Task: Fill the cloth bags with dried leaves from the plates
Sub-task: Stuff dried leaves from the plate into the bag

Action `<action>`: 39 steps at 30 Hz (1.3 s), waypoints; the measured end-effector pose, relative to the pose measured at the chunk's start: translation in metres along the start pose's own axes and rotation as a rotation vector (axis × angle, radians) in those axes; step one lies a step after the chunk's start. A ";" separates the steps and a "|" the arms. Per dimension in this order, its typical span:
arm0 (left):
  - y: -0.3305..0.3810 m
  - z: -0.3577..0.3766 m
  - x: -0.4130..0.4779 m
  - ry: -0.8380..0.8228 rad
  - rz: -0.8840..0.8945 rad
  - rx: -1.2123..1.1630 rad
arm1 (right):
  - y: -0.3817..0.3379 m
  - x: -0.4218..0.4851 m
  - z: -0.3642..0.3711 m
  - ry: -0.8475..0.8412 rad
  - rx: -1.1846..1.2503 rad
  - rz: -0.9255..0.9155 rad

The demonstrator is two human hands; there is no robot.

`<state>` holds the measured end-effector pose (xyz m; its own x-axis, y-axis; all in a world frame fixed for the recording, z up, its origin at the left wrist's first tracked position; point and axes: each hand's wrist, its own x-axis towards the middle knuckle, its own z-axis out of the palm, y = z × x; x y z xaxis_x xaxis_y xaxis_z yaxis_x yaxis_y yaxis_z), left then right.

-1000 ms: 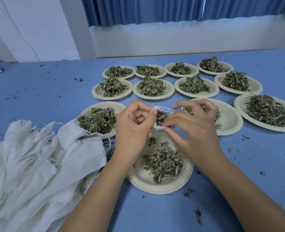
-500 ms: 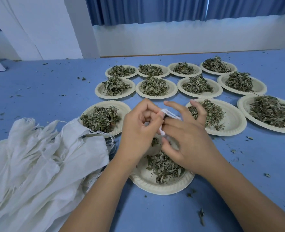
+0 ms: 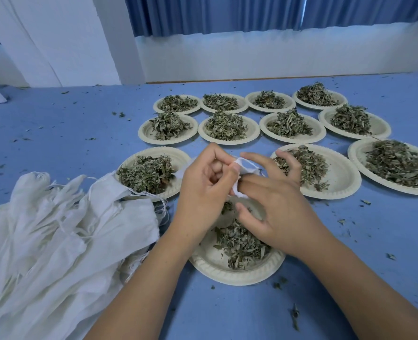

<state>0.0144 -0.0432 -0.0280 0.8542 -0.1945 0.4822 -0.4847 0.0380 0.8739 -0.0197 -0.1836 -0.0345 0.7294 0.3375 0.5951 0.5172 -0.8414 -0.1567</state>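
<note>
A small white cloth bag (image 3: 246,166) sits between my two hands above the nearest paper plate (image 3: 227,274). My left hand (image 3: 203,190) pinches the bag's rim with thumb and forefinger. My right hand (image 3: 281,212) has its fingers spread, and one or two of them reach into the bag's mouth; its thumb hangs free below. Most of the bag is hidden behind the hands. A heap of dried green leaves (image 3: 242,244) lies on the near plate under my right hand.
A pile of white cloth bags with loose strings (image 3: 56,241) lies at the left. Several more plates of leaves fill the blue table (image 3: 227,315) beyond my hands, such as one at the left (image 3: 178,155) and one at the right (image 3: 338,177). Leaf crumbs lie scattered about.
My right hand has gone from pinching leaves at the bag's mouth to lying across it with fingers pushed in. My left hand keeps its pinch on the rim.
</note>
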 end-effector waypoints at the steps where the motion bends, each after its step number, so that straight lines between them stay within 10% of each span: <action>1: 0.000 0.000 0.000 0.001 -0.002 -0.004 | 0.000 0.000 0.000 -0.019 0.003 -0.003; 9: -0.005 -0.006 0.005 0.272 -0.009 0.081 | 0.006 -0.002 -0.017 0.363 0.294 0.079; 12: -0.004 -0.009 0.006 0.369 0.010 0.081 | 0.014 -0.002 -0.027 -0.203 0.774 0.315; 15: -0.004 -0.009 0.006 0.408 0.016 0.058 | 0.013 -0.005 -0.017 -0.696 0.675 0.407; 21: -0.004 -0.007 0.005 0.399 0.029 0.071 | 0.018 -0.001 -0.006 -0.445 0.516 0.283; 28: -0.003 -0.005 0.004 0.361 0.045 0.107 | 0.009 -0.006 0.012 -0.567 0.312 0.018; 39: -0.004 -0.006 0.004 0.360 0.036 0.116 | 0.009 0.001 -0.005 -0.197 0.487 0.212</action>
<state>0.0210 -0.0387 -0.0292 0.8376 0.1625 0.5216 -0.5162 -0.0770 0.8530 -0.0166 -0.1929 -0.0309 0.8853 0.2941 0.3602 0.4634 -0.6233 -0.6299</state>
